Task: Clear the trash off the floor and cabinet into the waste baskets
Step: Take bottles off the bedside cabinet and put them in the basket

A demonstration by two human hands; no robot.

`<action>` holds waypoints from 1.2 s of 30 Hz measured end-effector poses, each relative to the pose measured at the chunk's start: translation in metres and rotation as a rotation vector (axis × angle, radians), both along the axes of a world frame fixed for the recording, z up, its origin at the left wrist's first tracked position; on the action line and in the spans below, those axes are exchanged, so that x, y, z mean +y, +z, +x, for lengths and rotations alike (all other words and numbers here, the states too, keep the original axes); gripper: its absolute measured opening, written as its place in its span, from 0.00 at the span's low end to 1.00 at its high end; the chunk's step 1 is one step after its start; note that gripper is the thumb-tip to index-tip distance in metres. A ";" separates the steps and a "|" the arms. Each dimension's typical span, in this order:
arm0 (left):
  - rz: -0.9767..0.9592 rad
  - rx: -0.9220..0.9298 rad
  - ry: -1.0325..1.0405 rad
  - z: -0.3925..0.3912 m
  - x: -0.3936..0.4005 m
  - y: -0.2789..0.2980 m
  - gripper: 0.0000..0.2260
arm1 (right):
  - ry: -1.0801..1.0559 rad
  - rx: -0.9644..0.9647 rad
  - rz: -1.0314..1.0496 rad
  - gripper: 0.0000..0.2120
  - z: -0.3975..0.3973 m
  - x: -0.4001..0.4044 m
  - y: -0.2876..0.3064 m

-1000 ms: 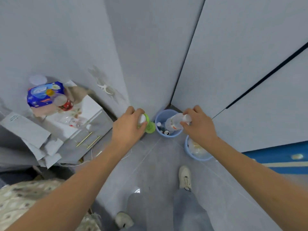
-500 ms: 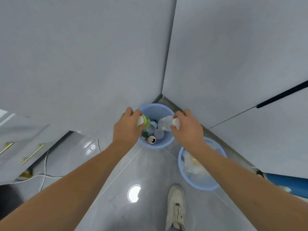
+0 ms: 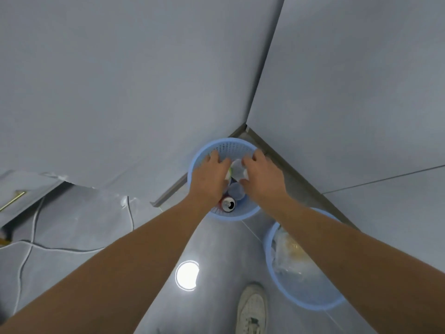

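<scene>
A blue waste basket [image 3: 231,146] stands in the corner of the room. Both my hands are over its mouth. My left hand [image 3: 209,177] grips a small green-and-white bottle [image 3: 229,172], mostly hidden by the fingers. My right hand [image 3: 261,177] grips a clear plastic bottle [image 3: 237,170] pointing left. Inside the basket lie a drink can [image 3: 228,204] and a pale cup or lid [image 3: 236,190]. A second blue waste basket [image 3: 310,304] stands to the right, under my right forearm, with clear plastic wrapping [image 3: 286,251] in it.
Grey walls meet right behind the corner basket. A cabinet corner with a gold handle [image 3: 12,201] is at the far left, and cables [image 3: 31,244] trail over the glossy grey floor. My white shoe [image 3: 251,309] is at the bottom, near a lamp reflection [image 3: 187,275].
My view has tipped further down and closer to the corner. Both hands moved forward from the basket's near rim to over its middle, still holding their bottles.
</scene>
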State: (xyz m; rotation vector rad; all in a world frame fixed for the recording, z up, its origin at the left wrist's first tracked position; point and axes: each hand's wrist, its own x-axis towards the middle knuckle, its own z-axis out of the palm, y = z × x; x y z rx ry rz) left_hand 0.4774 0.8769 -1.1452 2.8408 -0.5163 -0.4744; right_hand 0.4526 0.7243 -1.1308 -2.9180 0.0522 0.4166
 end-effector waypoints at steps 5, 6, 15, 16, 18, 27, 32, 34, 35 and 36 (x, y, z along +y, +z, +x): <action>-0.010 0.008 0.036 -0.009 0.017 0.019 0.19 | -0.016 -0.043 0.046 0.20 -0.005 0.014 0.026; -0.019 -0.001 0.043 -0.013 0.025 0.029 0.18 | -0.016 -0.065 0.059 0.19 -0.007 0.019 0.036; -0.109 -0.021 0.125 -0.073 0.134 0.215 0.17 | -0.006 -0.018 0.113 0.12 -0.067 0.099 0.209; -0.115 -0.029 0.137 -0.084 0.153 0.239 0.18 | -0.003 -0.014 0.117 0.13 -0.075 0.112 0.232; -0.128 -0.054 0.167 -0.106 0.193 0.286 0.19 | 0.013 -0.051 0.107 0.10 -0.091 0.143 0.277; -0.216 -0.036 0.380 -0.185 0.389 0.460 0.17 | 0.080 -0.026 0.171 0.08 -0.151 0.328 0.434; -0.193 -0.057 0.498 -0.189 0.482 0.499 0.19 | 0.184 0.004 0.241 0.09 -0.133 0.415 0.478; -0.186 -0.034 0.533 -0.172 0.504 0.497 0.20 | 0.232 -0.023 0.256 0.11 -0.104 0.443 0.484; -0.183 -0.041 0.538 -0.161 0.512 0.492 0.20 | 0.256 -0.045 0.263 0.11 -0.085 0.458 0.485; -0.172 -0.056 0.536 -0.149 0.517 0.486 0.20 | 0.274 -0.071 0.271 0.12 -0.065 0.471 0.487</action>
